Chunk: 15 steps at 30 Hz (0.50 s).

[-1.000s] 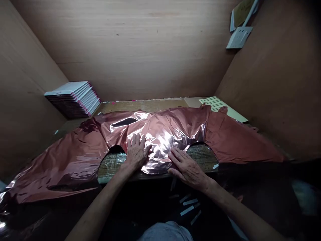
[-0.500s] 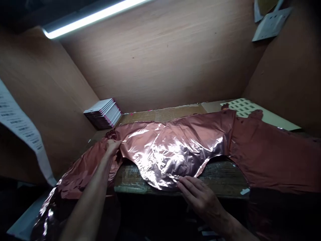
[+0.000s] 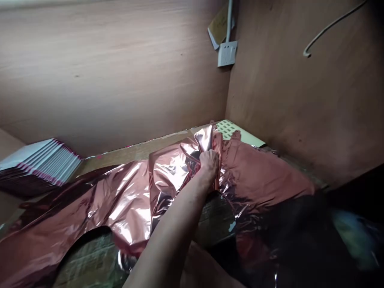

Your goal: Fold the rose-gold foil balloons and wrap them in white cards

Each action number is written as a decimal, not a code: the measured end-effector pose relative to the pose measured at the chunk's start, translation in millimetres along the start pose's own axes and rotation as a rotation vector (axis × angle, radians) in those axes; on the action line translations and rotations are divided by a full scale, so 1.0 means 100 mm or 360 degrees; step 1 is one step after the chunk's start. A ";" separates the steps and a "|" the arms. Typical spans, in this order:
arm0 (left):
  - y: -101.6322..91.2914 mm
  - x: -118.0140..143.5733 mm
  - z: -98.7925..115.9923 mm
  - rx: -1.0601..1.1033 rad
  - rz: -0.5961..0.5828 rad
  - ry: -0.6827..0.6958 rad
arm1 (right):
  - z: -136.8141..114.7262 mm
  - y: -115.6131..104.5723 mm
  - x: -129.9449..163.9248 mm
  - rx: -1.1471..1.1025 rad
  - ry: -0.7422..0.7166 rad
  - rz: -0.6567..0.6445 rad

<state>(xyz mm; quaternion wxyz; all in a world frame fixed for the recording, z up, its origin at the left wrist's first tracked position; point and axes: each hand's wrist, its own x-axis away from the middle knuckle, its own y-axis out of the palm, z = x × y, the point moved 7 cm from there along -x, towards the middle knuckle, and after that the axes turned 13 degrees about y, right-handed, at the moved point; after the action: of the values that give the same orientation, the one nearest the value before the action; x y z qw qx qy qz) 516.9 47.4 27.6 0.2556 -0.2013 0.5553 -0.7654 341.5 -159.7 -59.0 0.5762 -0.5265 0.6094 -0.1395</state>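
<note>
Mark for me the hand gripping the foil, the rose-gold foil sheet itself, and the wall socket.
left hand [image 3: 209, 162], head view, on the knuckles of the closed fist.
rose-gold foil sheet [image 3: 120, 202], head view, on its shiny flat stretch.
wall socket [image 3: 227, 53], head view, on its white faceplate.

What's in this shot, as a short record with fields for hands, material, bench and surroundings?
Left hand: closed fist gripping a bunched fold of the foil
Right hand: not in view
Material: shiny rose-gold foil sheet, crinkled, spread across the bench
Bench: worn worktop showing through a curved cut-out
Left side: stack of flat white packets, pink-edged
Far corner: sheet of small labels
Wall: white socket
</note>
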 end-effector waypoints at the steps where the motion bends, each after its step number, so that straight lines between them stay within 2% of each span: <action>1: 0.10 -0.04 0.07 -0.0037 -0.0026 0.0048 | 0.11 -0.11 0.03 0.0021 0.0056 0.0014; 4: 0.25 -0.09 0.09 -0.0124 -0.0047 0.0138 | 0.67 -0.63 0.05 0.0068 0.0307 0.0061; 6: 0.31 -0.08 0.06 -0.0169 -0.0060 0.0180 | 1.26 -1.01 -0.07 0.0073 0.0611 0.0093; 8: 0.37 -0.06 0.06 -0.0201 -0.0060 0.0221 | 1.86 -1.30 -0.36 0.0120 0.0834 0.0141; 9: 0.39 -0.05 0.09 -0.0208 -0.0057 0.0245 | 2.24 -1.40 -0.50 0.0167 0.1144 0.0172; 11: 0.45 -0.03 0.17 -0.0202 -0.0052 0.0303 | 2.91 -1.38 -0.80 0.0261 0.1691 -0.0001; 13: 0.48 -0.04 0.30 -0.0171 -0.0057 0.0355 | 3.33 -1.31 -1.13 0.0327 0.1884 -0.0026; 15: 0.48 -0.05 0.41 -0.0113 -0.0083 0.0386 | 3.63 -1.21 -1.35 0.0353 0.2016 -0.0040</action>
<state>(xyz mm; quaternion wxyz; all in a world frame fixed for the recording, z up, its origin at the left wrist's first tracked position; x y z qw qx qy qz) 552.9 7.4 -5.7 0.1592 -0.1306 0.6036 -0.7703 678.0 58.3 2.1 0.1540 -0.2866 0.8074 -0.4922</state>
